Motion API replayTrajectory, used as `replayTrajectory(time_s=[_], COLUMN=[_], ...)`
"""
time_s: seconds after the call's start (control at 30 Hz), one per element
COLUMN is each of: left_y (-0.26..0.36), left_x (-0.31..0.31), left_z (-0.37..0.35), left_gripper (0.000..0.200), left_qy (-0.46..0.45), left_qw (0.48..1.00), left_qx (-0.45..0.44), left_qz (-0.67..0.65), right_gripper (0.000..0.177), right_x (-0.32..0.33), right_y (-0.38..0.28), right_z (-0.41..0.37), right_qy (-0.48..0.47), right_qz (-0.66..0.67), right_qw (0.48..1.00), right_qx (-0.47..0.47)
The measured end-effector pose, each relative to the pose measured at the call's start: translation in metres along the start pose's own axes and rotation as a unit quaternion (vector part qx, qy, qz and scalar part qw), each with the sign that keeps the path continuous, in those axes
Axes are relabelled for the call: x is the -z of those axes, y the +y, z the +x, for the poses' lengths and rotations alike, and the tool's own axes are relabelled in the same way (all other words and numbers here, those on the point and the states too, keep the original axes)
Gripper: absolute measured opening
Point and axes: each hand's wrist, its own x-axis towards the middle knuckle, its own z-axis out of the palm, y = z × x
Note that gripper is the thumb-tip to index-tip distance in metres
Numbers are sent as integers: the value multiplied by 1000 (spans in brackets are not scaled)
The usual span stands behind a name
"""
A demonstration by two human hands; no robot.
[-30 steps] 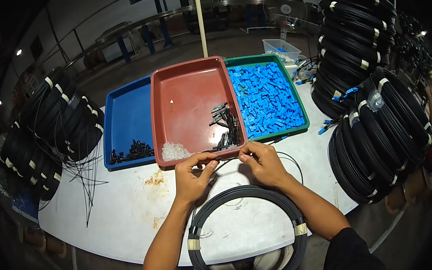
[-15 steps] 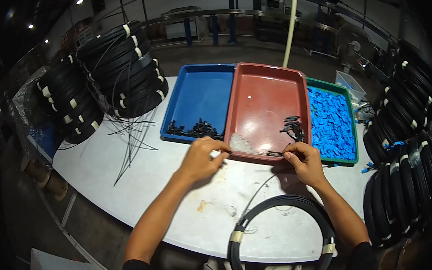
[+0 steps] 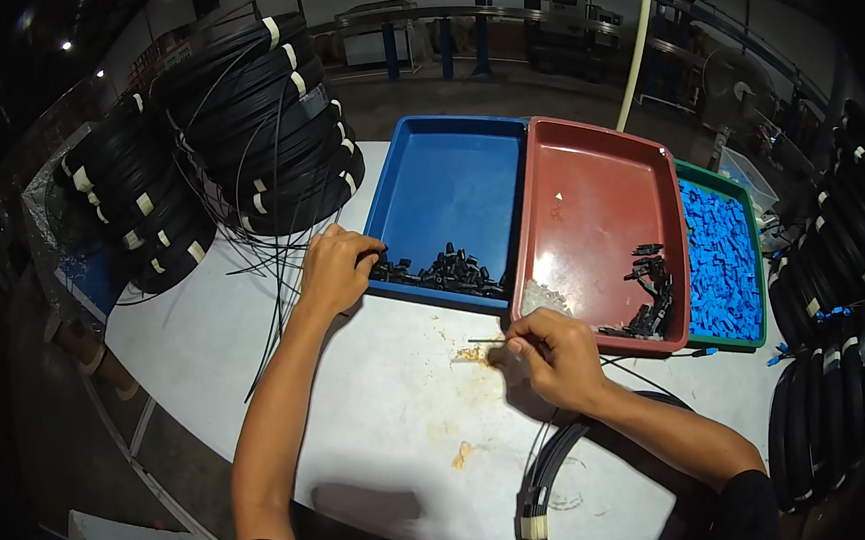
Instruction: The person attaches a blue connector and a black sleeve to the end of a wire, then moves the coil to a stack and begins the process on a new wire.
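My left hand (image 3: 335,269) is at the left front corner of the blue tray (image 3: 385,205), thumb and index finger closed on what looks like a small black connector part. Several more black connector parts (image 3: 460,271) lie along the tray's front. Below the red tray's front edge, my right hand (image 3: 562,359) pinches a thin black cable (image 3: 486,341), whose end sticks out to the left above the white table. A coil of black cable (image 3: 546,483) with pale tape lies under my right forearm, partly hidden by it.
The red tray (image 3: 598,198) holds small clear pieces (image 3: 545,298) and dark parts (image 3: 650,295). Beside it, a green tray (image 3: 760,282) is full of blue connectors (image 3: 721,260). Stacked cable coils (image 3: 252,132) stand at the left, and more coils (image 3: 833,402) at the right.
My left hand has moved left from the red tray's edge to the blue tray's corner. My right hand has come left and down, with the cable end now pointing left. The view has shifted.
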Motion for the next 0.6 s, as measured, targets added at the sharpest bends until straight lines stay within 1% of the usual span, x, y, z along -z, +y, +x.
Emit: replayTrajectory(time_s=[0.03, 0.1, 0.17, 0.23, 0.3, 0.37, 0.43, 0.5, 0.57, 0.6], left_y=[0, 0, -1, 8, 18, 28, 40, 44, 46, 44], left_x=[-2, -9, -18, -16, -15, -17, -16, -23, -28, -31], left_z=[4, 9, 13, 19, 25, 28, 33, 35, 36, 37], left_gripper=[18, 19, 18, 17, 17, 17, 19, 22, 21, 21], left_qy=[-2, -21, 5, -5, -103, -112, -189, -199, -188, -189], left_qw=[998, 998, 995, 994, 989, 988, 978, 977, 980, 980], left_qx=[-44, -43, -97, -106, -104, -105, -66, -50, 0, -2], left_qz=[35, 28, 26, 22, -2, 1, 57, 62, 57, 57], right_gripper=[6, 6, 6, 6, 6, 7, 6, 5, 5, 5], right_x=[-1, 2, 3, 3, 2, 1, 1, 1, 2, 1], right_y=[0, -4, -1, 2, 5, 6, 6, 6, 6, 6], right_z=[1, 1, 1, 2, 2, 3, 3, 3, 2, 2], right_qy=[0, -22, -33, -33, -34, -37, -32, -34, -34, -33], right_qz=[-1, -15, -21, -22, -21, -21, -15, -16, -16, -16], right_qw=[1000, 1000, 999, 999, 999, 999, 999, 999, 999, 999], right_qx=[-1, -9, -10, -7, -10, -12, 1, 3, 6, 9])
